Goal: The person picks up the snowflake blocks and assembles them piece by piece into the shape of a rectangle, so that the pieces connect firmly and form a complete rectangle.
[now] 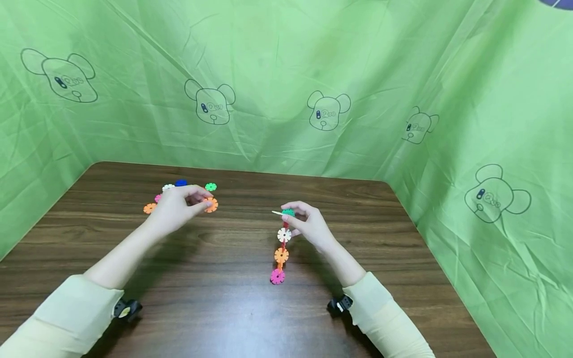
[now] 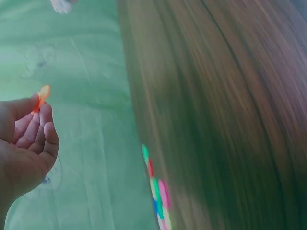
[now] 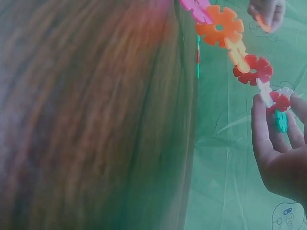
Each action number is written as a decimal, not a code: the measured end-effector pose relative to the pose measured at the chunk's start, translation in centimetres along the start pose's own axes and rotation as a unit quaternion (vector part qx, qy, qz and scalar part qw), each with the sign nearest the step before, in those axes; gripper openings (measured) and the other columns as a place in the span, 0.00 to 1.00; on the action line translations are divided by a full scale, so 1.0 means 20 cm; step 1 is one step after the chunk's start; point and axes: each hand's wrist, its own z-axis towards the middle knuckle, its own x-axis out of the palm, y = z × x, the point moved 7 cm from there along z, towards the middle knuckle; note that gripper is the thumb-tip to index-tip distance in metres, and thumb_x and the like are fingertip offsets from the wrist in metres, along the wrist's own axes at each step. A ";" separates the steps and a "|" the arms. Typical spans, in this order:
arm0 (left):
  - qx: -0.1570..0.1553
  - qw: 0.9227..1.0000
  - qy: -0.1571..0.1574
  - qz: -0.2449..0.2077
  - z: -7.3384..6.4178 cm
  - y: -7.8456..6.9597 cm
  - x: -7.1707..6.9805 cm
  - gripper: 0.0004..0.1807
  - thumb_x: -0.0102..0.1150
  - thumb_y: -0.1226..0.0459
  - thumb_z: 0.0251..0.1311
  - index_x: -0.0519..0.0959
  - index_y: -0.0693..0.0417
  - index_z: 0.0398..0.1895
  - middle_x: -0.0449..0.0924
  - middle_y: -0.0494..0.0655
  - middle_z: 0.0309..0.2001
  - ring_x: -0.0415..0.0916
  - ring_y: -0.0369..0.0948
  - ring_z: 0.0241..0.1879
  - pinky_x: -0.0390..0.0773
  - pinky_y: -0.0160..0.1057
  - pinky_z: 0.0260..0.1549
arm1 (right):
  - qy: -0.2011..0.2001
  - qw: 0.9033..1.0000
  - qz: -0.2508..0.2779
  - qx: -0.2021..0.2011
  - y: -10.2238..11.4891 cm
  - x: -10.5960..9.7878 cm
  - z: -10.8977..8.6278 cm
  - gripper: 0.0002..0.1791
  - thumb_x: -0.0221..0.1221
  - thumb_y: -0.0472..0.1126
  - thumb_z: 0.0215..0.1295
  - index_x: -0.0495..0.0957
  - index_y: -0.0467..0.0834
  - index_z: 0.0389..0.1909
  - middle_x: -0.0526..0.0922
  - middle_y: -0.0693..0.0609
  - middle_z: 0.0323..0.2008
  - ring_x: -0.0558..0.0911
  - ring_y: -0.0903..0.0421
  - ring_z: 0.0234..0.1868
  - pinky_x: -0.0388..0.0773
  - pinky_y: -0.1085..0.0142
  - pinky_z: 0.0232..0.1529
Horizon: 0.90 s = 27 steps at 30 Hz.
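Note:
My left hand (image 1: 176, 209) pinches an orange notched plastic disc (image 1: 211, 204) between thumb and fingers; the left wrist view shows the orange disc (image 2: 44, 93) tilted at the fingertips. My right hand (image 1: 313, 228) holds the far end of a chain of interlocked notched discs (image 1: 281, 255), near a green disc (image 1: 288, 212) and a pale one (image 1: 276, 213) seen edge-on. From there the chain runs toward me through red, white and orange discs to a pink disc (image 1: 277, 276). In the right wrist view, fingers and thumb are around the chain's red disc (image 3: 280, 102) and pale disc (image 3: 264, 92).
Loose notched discs lie on the wooden table (image 1: 215, 258) around my left hand: orange (image 1: 149, 208), pink (image 1: 158, 198), white (image 1: 168, 187), blue (image 1: 181, 183) and green (image 1: 211, 187). A green cloth (image 1: 268, 149) with printed bear heads stands behind the table and along its sides.

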 end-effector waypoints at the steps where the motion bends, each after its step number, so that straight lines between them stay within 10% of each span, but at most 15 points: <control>1: -0.007 1.000 -0.003 -0.010 0.00 -0.02 0.01 0.06 0.67 0.61 0.55 0.83 0.48 0.36 0.82 0.41 0.28 0.76 0.35 0.27 0.72 0.29 0.24 | 0.000 1.000 -0.001 -0.001 0.00 0.00 0.00 0.16 0.62 0.35 0.62 0.76 0.38 0.50 0.78 0.29 0.41 0.78 0.47 0.37 0.81 0.47 0.34; 27: -0.071 0.967 -0.035 -0.242 0.06 -0.30 0.32 0.09 0.63 0.71 0.56 0.80 0.68 0.39 0.83 0.63 0.32 0.83 0.54 0.30 0.83 0.38 0.27 | -0.006 1.000 -0.007 -0.027 0.08 0.03 0.02 0.14 0.60 0.37 0.64 0.77 0.37 0.49 0.79 0.32 0.40 0.79 0.48 0.37 0.81 0.46 0.34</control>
